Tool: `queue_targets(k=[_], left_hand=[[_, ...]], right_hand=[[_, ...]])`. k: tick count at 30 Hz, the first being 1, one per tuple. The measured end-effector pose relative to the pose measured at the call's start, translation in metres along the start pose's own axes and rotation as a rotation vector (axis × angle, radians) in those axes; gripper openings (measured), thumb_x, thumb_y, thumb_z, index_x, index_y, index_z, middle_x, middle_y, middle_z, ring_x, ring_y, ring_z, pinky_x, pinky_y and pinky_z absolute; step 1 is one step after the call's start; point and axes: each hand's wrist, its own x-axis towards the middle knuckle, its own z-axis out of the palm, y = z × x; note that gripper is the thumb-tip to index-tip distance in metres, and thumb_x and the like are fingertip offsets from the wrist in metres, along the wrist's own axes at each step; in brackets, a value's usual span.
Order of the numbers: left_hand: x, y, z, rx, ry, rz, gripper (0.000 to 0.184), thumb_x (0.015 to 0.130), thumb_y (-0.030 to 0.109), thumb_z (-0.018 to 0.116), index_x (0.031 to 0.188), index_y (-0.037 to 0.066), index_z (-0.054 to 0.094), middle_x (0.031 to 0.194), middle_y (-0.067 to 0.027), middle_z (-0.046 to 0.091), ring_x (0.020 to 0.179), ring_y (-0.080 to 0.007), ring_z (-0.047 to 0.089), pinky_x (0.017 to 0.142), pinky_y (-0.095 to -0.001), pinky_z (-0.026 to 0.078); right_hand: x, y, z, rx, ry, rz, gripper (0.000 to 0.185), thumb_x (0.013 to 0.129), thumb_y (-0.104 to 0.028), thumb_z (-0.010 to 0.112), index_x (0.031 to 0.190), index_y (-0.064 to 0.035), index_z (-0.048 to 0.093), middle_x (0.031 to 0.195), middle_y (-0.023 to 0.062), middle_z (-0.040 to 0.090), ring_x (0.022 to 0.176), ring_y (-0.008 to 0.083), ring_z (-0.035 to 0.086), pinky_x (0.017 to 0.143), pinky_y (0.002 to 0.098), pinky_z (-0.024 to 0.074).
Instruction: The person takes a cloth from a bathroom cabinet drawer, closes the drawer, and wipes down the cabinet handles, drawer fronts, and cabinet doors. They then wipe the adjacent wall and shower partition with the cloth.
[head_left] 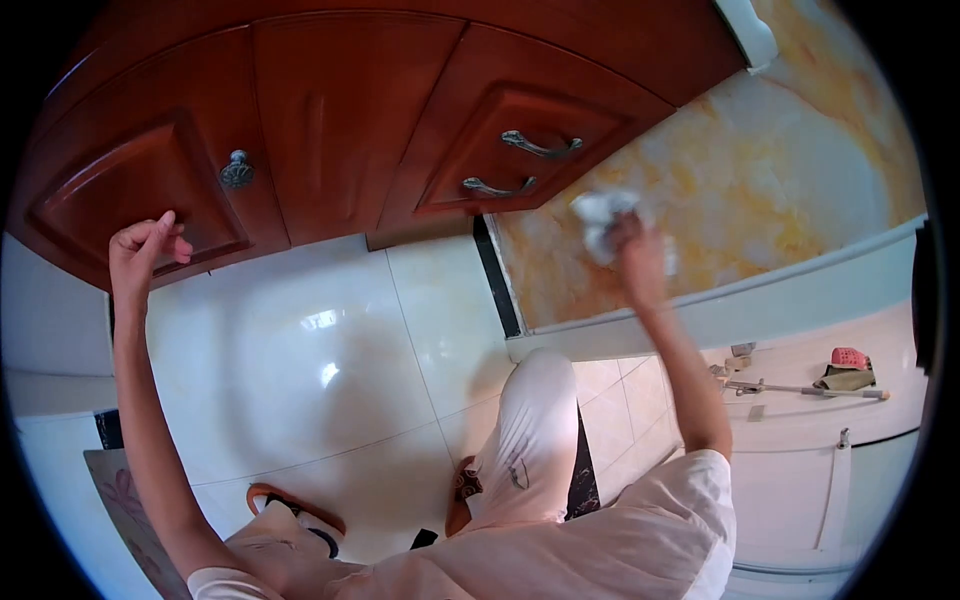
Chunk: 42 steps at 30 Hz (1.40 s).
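Observation:
My right hand point(642, 262) is closed on a crumpled white cloth point(600, 212), which lies against the yellow and grey marbled wall panel point(760, 190). The hand and cloth look slightly blurred. My left hand point(148, 250) hovers in front of the red-brown cabinet door point(130, 200) at the left, its fingers loosely bent and apart with nothing in them. I cannot tell whether it touches the door. A round metal knob point(237, 170) sits to the right of that hand.
Two curved metal handles point(542, 146) are fixed to the drawer fronts near the marbled panel. Glossy white floor tiles point(300, 350) lie below the cabinet. A pale ledge point(700, 302) borders the panel. At the right are a metal rod point(800, 389) and a pink and olive cloth item point(848, 370).

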Motion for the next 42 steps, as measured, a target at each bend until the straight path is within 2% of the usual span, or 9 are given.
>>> queue_targets(k=[2, 5, 12, 25, 28, 31, 35, 38, 42], left_hand=[[0.000, 0.001, 0.001, -0.012, 0.004, -0.001, 0.028, 0.089, 0.023, 0.064, 0.077, -0.002, 0.067, 0.063, -0.0088, 0.065, 0.055, -0.0141, 0.062, 0.056, -0.0247, 0.050], [-0.001, 0.002, 0.001, -0.019, 0.010, -0.002, 0.028, 0.089, 0.023, 0.064, 0.076, -0.002, 0.067, 0.063, -0.0089, 0.065, 0.055, -0.0140, 0.062, 0.055, -0.0244, 0.050], [-0.001, 0.002, 0.001, 0.025, 0.024, -0.023, 0.032, 0.088, 0.027, 0.064, 0.074, -0.002, 0.067, 0.063, -0.0084, 0.065, 0.055, -0.0142, 0.062, 0.059, -0.0245, 0.050], [0.000, -0.001, 0.001, 0.092, 0.055, -0.026, 0.033, 0.089, 0.028, 0.063, 0.074, 0.000, 0.067, 0.061, -0.0080, 0.065, 0.054, -0.0144, 0.061, 0.060, -0.0258, 0.049], [0.002, -0.004, -0.002, 0.091, 0.038, -0.031, 0.032, 0.089, 0.028, 0.063, 0.075, 0.000, 0.067, 0.061, -0.0078, 0.065, 0.054, -0.0143, 0.062, 0.060, -0.0256, 0.049], [0.001, 0.000, 0.001, 0.085, 0.033, -0.006, 0.033, 0.089, 0.029, 0.063, 0.075, 0.000, 0.067, 0.061, -0.0080, 0.065, 0.054, -0.0148, 0.062, 0.060, -0.0256, 0.049], [0.002, -0.006, -0.002, 0.096, 0.035, -0.006, 0.033, 0.089, 0.029, 0.063, 0.076, 0.000, 0.067, 0.062, -0.0085, 0.065, 0.053, -0.0151, 0.061, 0.058, -0.0251, 0.049], [0.002, -0.007, -0.003, 0.093, 0.033, 0.000, 0.031, 0.091, 0.028, 0.061, 0.078, 0.000, 0.066, 0.063, -0.0091, 0.065, 0.053, -0.0153, 0.061, 0.055, -0.0248, 0.049], [-0.002, 0.002, 0.003, 0.106, 0.068, -0.044, 0.032, 0.089, 0.030, 0.063, 0.075, 0.000, 0.067, 0.062, -0.0083, 0.064, 0.054, -0.0151, 0.061, 0.060, -0.0258, 0.049]], right_hand=[[0.019, 0.022, -0.056, -0.210, 0.145, -0.011, 0.021, 0.082, -0.012, 0.051, 0.098, -0.0099, 0.063, 0.126, 0.0118, 0.052, 0.122, 0.0286, 0.045, 0.099, 0.0499, 0.0331], [0.031, 0.016, -0.034, -0.247, 0.165, 0.014, 0.021, 0.082, -0.012, 0.050, 0.098, -0.0112, 0.063, 0.131, 0.0116, 0.049, 0.129, 0.0286, 0.039, 0.106, 0.0485, 0.0280], [-0.029, -0.093, 0.211, -0.371, -0.477, -0.461, 0.037, 0.088, -0.025, 0.045, 0.120, -0.0138, 0.061, 0.142, 0.0079, 0.042, 0.136, 0.0272, 0.028, 0.110, 0.0568, 0.0146], [0.076, -0.135, 0.269, -0.224, -0.255, -0.313, 0.033, 0.086, -0.021, 0.045, 0.112, -0.0107, 0.063, 0.132, 0.0098, 0.051, 0.130, 0.0273, 0.036, 0.111, 0.0480, 0.0191], [0.034, -0.125, 0.251, -0.188, -0.507, -0.454, 0.040, 0.090, -0.019, 0.040, 0.124, -0.0039, 0.055, 0.136, 0.0132, 0.047, 0.133, 0.0296, 0.033, 0.112, 0.0492, 0.0171], [0.025, -0.109, 0.253, -0.163, -0.277, -0.328, 0.037, 0.090, -0.019, 0.041, 0.118, -0.0046, 0.059, 0.134, 0.0146, 0.049, 0.132, 0.0303, 0.034, 0.111, 0.0488, 0.0195], [0.088, -0.115, 0.245, -0.034, -0.397, -0.217, 0.035, 0.089, -0.019, 0.041, 0.113, -0.0061, 0.063, 0.128, 0.0155, 0.053, 0.126, 0.0304, 0.040, 0.108, 0.0482, 0.0235], [0.105, -0.137, 0.333, 0.149, 0.074, -0.128, 0.035, 0.089, -0.019, 0.041, 0.113, -0.0069, 0.063, 0.127, 0.0139, 0.053, 0.124, 0.0274, 0.042, 0.107, 0.0445, 0.0259], [0.041, -0.152, 0.292, -0.171, -0.428, -0.458, 0.036, 0.090, -0.020, 0.041, 0.118, -0.0069, 0.059, 0.129, 0.0133, 0.053, 0.123, 0.0270, 0.046, 0.107, 0.0429, 0.0269]])
